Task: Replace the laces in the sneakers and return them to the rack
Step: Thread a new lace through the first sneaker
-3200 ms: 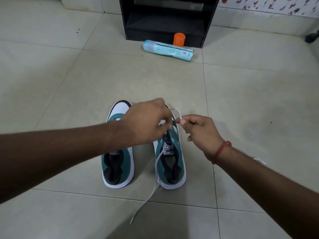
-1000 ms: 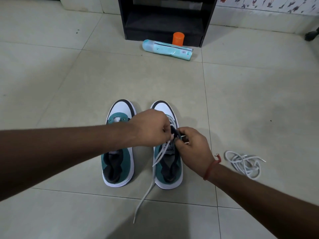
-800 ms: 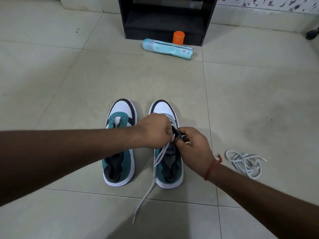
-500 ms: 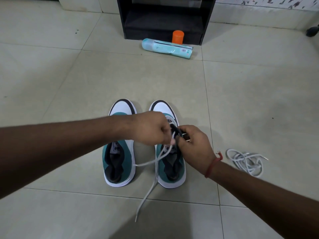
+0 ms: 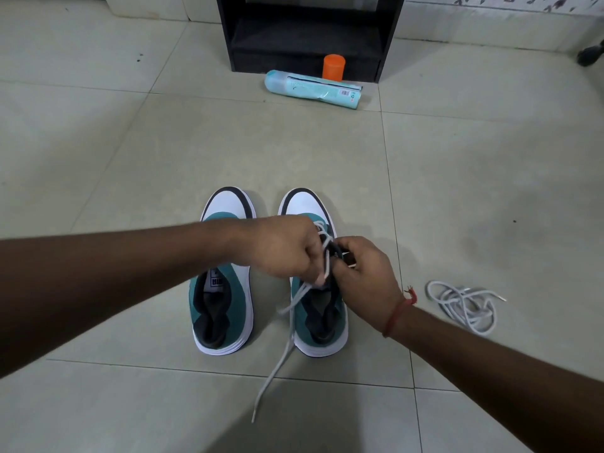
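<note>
Two teal and white sneakers stand side by side on the floor, toes pointing away: the left sneaker (image 5: 225, 308) has no lace, the right sneaker (image 5: 318, 315) is partly laced. My left hand (image 5: 281, 248) pinches the white lace (image 5: 277, 364) over the right sneaker's eyelets. My right hand (image 5: 362, 276) grips the sneaker's dark eyelet edge beside it. The lace's free end trails toward me across the floor. My arm hides the middle of the left sneaker.
A loose coil of white lace (image 5: 464, 304) lies on the tiles to the right. Ahead stands a black rack (image 5: 307, 31), with a light blue bottle (image 5: 313, 89) lying in front of it and an orange cap (image 5: 333, 67) behind the bottle.
My right hand let go of the raised lace end and dropped to the sneaker's eyelets. The left hand stayed pinched on the lace, and a loop of lace swung left between the sneakers.
</note>
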